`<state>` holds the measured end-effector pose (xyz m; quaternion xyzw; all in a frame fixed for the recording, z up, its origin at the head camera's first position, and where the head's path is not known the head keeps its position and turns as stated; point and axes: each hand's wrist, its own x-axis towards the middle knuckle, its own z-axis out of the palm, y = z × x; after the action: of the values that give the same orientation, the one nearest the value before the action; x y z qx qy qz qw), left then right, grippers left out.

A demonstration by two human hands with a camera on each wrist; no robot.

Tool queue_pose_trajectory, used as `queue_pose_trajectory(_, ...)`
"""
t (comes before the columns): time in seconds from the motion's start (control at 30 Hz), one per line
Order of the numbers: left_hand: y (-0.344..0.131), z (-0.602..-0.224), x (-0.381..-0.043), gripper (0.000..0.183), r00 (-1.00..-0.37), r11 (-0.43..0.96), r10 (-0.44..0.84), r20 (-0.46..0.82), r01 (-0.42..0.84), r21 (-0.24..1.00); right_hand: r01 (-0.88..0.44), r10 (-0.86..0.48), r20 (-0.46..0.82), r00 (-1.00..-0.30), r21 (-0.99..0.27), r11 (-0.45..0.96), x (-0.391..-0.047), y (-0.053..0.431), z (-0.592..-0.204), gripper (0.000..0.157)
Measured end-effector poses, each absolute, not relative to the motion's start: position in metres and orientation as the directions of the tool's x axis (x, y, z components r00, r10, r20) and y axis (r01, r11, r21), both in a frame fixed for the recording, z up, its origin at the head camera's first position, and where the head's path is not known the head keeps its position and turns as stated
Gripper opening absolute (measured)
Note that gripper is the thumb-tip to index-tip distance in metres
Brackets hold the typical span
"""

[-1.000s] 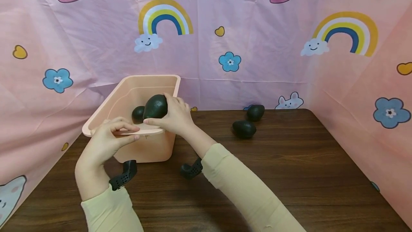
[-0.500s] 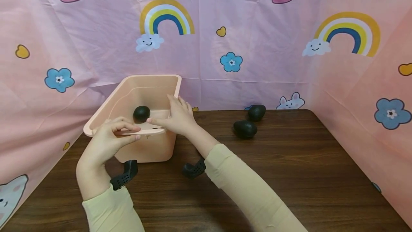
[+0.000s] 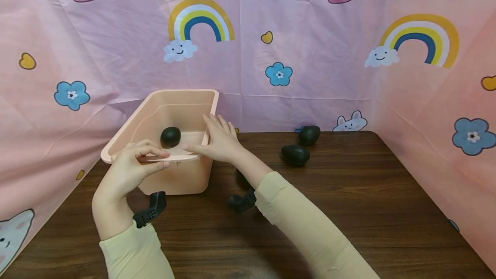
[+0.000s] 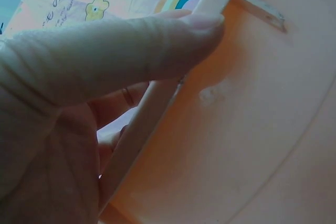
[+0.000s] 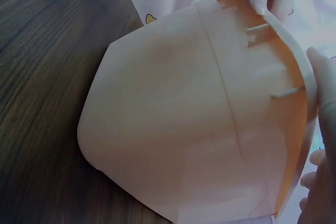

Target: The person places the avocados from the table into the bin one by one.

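In the head view a peach plastic bin [image 3: 176,182] stands on the table, and a dark green avocado [image 3: 170,137] lies inside it. My left hand [image 3: 125,167] pinches the bin's front rim; the left wrist view shows the thumb [image 4: 157,45] on the rim's outer side. At the right front corner is my right hand [image 3: 221,143], holding nothing, its fingers extended along the right rim and its thumb over the opening. Whether it touches the rim I cannot tell. The bin's floor near the front is hidden behind the rim.
Two more avocados, one nearer [image 3: 295,155] and one farther [image 3: 309,135], lie on the dark wooden table [image 3: 348,201] to the right. A dark rounded thing [image 3: 242,180] shows partly behind the right wrist. A patterned cloth [image 3: 248,68] hangs behind and at both sides.
My right hand has let go of an avocado over the bin; it has dropped out of sight inside. The hand then shifted slightly right, fingers spread. My left hand keeps its pinch on the rim.
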<state>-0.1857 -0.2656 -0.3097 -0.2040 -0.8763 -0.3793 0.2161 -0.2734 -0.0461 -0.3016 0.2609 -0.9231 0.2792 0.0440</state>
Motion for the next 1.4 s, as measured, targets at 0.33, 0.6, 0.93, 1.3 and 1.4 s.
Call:
queue_pose_trajectory(0.33,-0.267,-0.310,-0.185,0.020,-0.833,0.636,0.188,0.521,0.507,0.582,-0.529,-0.496,0.208,-0.843,-0.484,0.696,-0.273,-0.038,-0.304,0.103)
queue_pose_trajectory(0.6,-0.267,-0.309,-0.185,0.019,-0.839,0.631,0.190,0.510,0.502,0.591,-0.554,-0.498,0.256,-0.828,-0.501,0.664,-0.270,-0.023,-0.300,0.103)
queue_pose_trajectory(0.93,-0.266,-0.310,-0.183,0.020,-0.836,0.619,0.189,0.514,0.508,0.598,-0.545,-0.488,0.255,-0.835,-0.508,0.667,-0.270,-0.005,-0.302,0.105)
queue_pose_trajectory(1.3,-0.265,-0.308,-0.183,0.019,-0.835,0.624,0.191,0.516,0.509,0.593,-0.536,-0.474,0.260,-0.841,-0.514,0.670,-0.269,0.016,-0.307,0.107)
queue_pose_trajectory(1.4,-0.265,-0.308,-0.183,0.020,-0.835,0.598,0.194,0.514,0.516,0.613,-0.532,-0.464,0.266,-0.845,-0.512,0.675,-0.269,0.021,-0.309,0.107)
